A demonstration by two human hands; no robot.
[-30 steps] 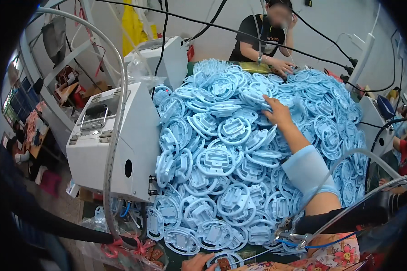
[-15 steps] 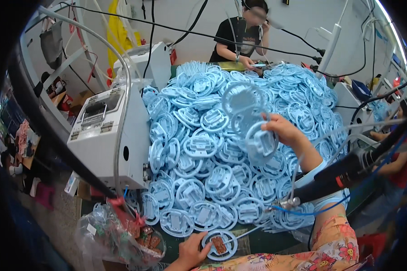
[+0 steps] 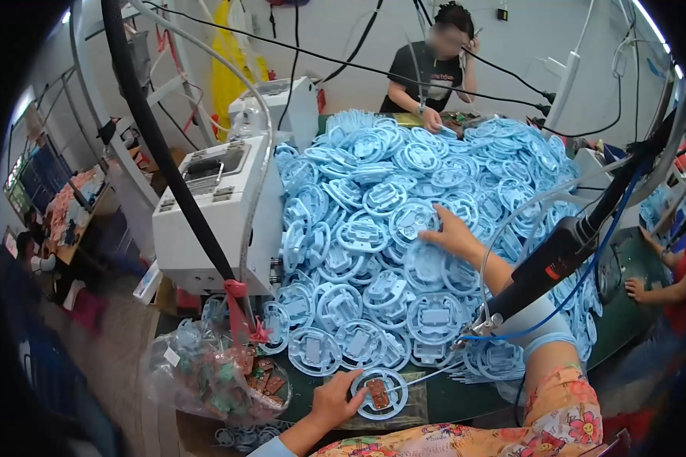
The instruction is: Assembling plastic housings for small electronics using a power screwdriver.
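Note:
At the table's near edge lies a light-blue round plastic housing [image 3: 395, 409], with a reddish-brown circuit board [image 3: 377, 394] in its middle. My left hand [image 3: 334, 401] grips its left rim between thumb and fingers. A thin pale rod runs from this housing toward the right. My right hand [image 3: 456, 236] reaches over a large heap of similar blue housings [image 3: 362, 301]; thumb and forefinger are apart, with nothing between them. Just below that hand rests a pale housing [image 3: 427, 265]. A black electric screwdriver [image 3: 558, 263] hangs in front of my right forearm.
A white machine box [image 3: 217, 225] stands left of the heap. Nearer, a clear plastic bag [image 3: 198, 381] holds more circuit boards [image 3: 265, 378]. A co-worker [image 3: 431, 76] sits across the table. Cables and hoses cross overhead, and another person's hands rest at the right.
My right hand has let go of the blue housings it held over the heap, and its fingers have parted. My left hand stays at the housing with the board. The whole view has shifted.

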